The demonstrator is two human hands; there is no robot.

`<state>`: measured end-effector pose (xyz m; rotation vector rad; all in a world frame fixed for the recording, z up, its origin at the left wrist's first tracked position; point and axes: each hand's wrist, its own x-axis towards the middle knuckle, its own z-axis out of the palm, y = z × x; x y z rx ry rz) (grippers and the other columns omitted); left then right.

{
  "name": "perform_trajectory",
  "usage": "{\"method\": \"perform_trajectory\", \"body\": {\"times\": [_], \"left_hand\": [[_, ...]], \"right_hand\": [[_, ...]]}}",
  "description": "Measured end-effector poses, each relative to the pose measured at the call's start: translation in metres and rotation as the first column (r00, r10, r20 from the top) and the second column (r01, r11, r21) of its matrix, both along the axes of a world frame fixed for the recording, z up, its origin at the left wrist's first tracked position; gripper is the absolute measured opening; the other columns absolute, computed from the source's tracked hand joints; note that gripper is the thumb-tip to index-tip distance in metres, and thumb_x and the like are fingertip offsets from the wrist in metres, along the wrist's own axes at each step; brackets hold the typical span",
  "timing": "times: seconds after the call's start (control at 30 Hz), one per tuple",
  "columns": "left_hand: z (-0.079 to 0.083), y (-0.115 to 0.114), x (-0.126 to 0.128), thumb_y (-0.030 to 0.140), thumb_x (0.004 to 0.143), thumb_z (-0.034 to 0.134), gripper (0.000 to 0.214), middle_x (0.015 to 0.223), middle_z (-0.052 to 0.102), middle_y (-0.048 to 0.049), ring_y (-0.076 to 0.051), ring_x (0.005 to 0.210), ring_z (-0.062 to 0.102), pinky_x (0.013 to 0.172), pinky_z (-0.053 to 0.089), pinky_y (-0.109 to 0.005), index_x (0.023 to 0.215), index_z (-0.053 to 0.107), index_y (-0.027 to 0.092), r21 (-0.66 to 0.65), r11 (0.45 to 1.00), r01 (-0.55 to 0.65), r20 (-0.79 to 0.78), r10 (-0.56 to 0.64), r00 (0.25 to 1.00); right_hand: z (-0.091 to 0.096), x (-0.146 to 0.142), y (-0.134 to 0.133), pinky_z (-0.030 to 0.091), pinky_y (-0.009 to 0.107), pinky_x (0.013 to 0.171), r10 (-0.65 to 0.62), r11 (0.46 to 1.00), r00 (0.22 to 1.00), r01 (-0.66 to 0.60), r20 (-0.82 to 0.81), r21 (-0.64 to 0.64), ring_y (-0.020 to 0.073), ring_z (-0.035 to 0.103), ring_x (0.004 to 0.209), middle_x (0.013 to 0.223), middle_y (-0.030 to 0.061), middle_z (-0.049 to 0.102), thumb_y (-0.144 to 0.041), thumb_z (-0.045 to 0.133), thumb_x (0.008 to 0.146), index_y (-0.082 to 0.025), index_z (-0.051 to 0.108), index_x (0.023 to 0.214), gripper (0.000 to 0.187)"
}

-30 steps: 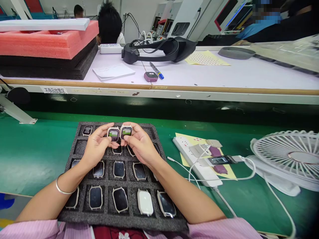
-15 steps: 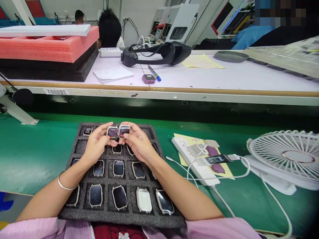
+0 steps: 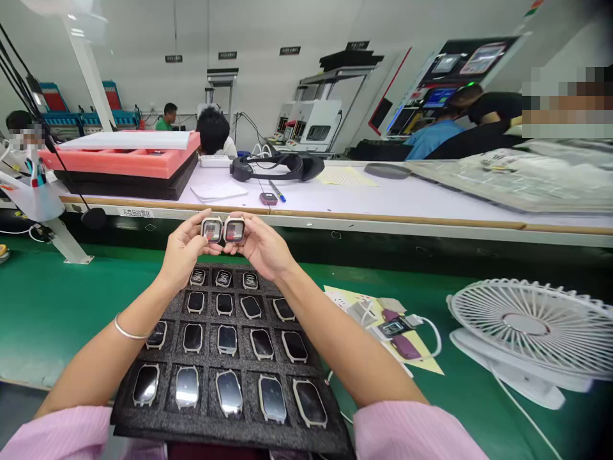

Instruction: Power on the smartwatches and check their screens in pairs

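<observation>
My left hand (image 3: 184,255) pinches a smartwatch case (image 3: 211,230) by its edges, fingers and thumb closed. Another smartwatch case (image 3: 234,230) of the same kind sits side by side with it, held in my right hand (image 3: 268,248). Both have pale frames, with their screens turned toward me and pale and reddish patches on the glass. Below my hands, a dark foam tray (image 3: 211,427) holds rows of similar watch cases in square pockets, such as one smartwatch (image 3: 228,391) in the front row. Several in the far row show white text.
A white fan (image 3: 527,326) stands at the right. Between it and the tray, a charging cable and purple pieces lie on yellow paper (image 3: 431,365). A raised white shelf (image 3: 345,198) carries a black headset (image 3: 287,167) and stacked foam (image 3: 129,163). Other people sit beyond.
The head view has tilted upward, showing more of the room. Both hands have raised the two watch cases beyond the tray's far edge, uncovering more of the tray.
</observation>
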<state>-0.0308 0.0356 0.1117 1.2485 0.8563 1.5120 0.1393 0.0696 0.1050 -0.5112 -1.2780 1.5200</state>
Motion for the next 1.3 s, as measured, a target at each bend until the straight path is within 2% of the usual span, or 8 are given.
{"method": "perform_trajectory", "body": {"times": [0.17, 0.37, 0.57, 0.73, 0.83, 0.93, 1.13, 1.3], "left_hand": [[0.03, 0.012, -0.001, 0.009, 0.068, 0.063, 0.063, 0.103, 0.073, -0.005, -0.012, 0.065, 0.071, 0.068, 0.062, -0.027, 0.13, 0.064, 0.018, 0.148, 0.989, 0.001, -0.028, 0.003, 1.0], [0.054, 0.018, 0.002, 0.013, 0.068, 0.074, 0.06, 0.096, 0.073, -0.0038, -0.013, 0.068, 0.069, 0.069, 0.061, -0.028, 0.127, 0.065, 0.019, 0.316, 0.949, 0.0, -0.053, 0.017, 0.998], [0.07, 0.016, 0.008, 0.016, 0.068, 0.081, 0.059, 0.093, 0.072, -0.0037, -0.019, 0.083, 0.07, 0.075, 0.06, -0.03, 0.125, 0.066, 0.021, 0.386, 0.922, -0.018, -0.03, 0.032, 0.999], [0.072, 0.014, 0.011, 0.02, 0.07, 0.084, 0.057, 0.094, 0.071, -0.0033, -0.017, 0.081, 0.069, 0.07, 0.058, -0.027, 0.124, 0.067, 0.022, 0.447, 0.895, -0.013, -0.02, 0.024, 1.0], [0.064, 0.012, 0.01, 0.023, 0.071, 0.085, 0.056, 0.096, 0.071, -0.0023, -0.014, 0.075, 0.069, 0.067, 0.058, -0.025, 0.124, 0.066, 0.024, 0.471, 0.882, 0.023, -0.048, 0.0, 0.999], [0.048, 0.003, 0.008, 0.024, 0.073, 0.084, 0.057, 0.098, 0.071, -0.0022, -0.012, 0.068, 0.069, 0.064, 0.058, -0.023, 0.127, 0.064, 0.025, 0.423, 0.905, 0.047, -0.078, -0.016, 0.997], [-0.007, -0.029, 0.001, 0.018, 0.076, 0.077, 0.056, 0.107, 0.072, -0.0054, -0.01, 0.067, 0.07, 0.065, 0.061, -0.023, 0.13, 0.062, 0.021, 0.191, 0.98, 0.062, -0.108, -0.041, 0.993], [-0.045, -0.043, 0.0, 0.02, 0.076, 0.074, 0.052, 0.104, 0.071, -0.0054, -0.01, 0.064, 0.069, 0.062, 0.061, -0.024, 0.126, 0.062, 0.016, -0.003, 1.0, 0.019, -0.117, -0.019, 0.993]], "right_hand": [[0.035, 0.0, 0.007, 0.053, 0.031, 0.068, -0.004, 0.986, 0.999, -0.003, 0.038, 0.166, 0.0134, 0.068, 0.067, 0.083, -0.0028, 0.069, -0.026, 0.068, 0.073, -0.024, 0.057, 0.115, 0.043], [0.063, 0.002, 0.007, 0.056, 0.03, 0.069, -0.066, 0.957, 0.997, 0.055, 0.027, 0.284, 0.0116, 0.066, 0.066, 0.086, -0.0043, 0.069, -0.016, 0.064, 0.067, -0.025, 0.06, 0.113, 0.047], [0.08, 0.005, 0.0, 0.058, 0.032, 0.075, -0.098, 0.929, 0.995, 0.084, 0.021, 0.361, 0.0124, 0.065, 0.074, 0.096, -0.0019, 0.068, -0.018, 0.068, 0.07, -0.027, 0.062, 0.114, 0.045], [0.084, 0.009, -0.009, 0.059, 0.035, 0.078, -0.115, 0.92, 0.993, 0.095, 0.031, 0.38, 0.0139, 0.065, 0.074, 0.098, -0.0008, 0.068, -0.026, 0.075, 0.072, -0.026, 0.06, 0.117, 0.048], [0.076, 0.012, -0.013, 0.059, 0.033, 0.077, -0.102, 0.919, 0.994, 0.078, 0.042, 0.385, 0.0133, 0.065, 0.073, 0.097, -0.0004, 0.068, -0.029, 0.076, 0.074, -0.025, 0.058, 0.121, 0.05], [0.06, 0.014, -0.019, 0.058, 0.031, 0.074, -0.046, 0.932, 0.998, 0.025, 0.05, 0.362, 0.0129, 0.067, 0.072, 0.094, -0.0013, 0.068, -0.025, 0.074, 0.076, -0.026, 0.056, 0.124, 0.051], [-0.002, 0.012, -0.04, 0.057, 0.032, 0.073, 0.027, 0.982, 0.999, -0.034, 0.041, 0.186, 0.0132, 0.068, 0.071, 0.092, -0.0008, 0.068, -0.017, 0.069, 0.076, -0.024, 0.057, 0.123, 0.049], [-0.05, 0.008, -0.053, 0.056, 0.032, 0.071, 0.059, 0.998, 0.998, -0.059, 0.008, -0.012, 0.0141, 0.069, 0.071, 0.093, 0.0001, 0.07, -0.021, 0.072, 0.078, -0.024, 0.059, 0.121, 0.045]]}}
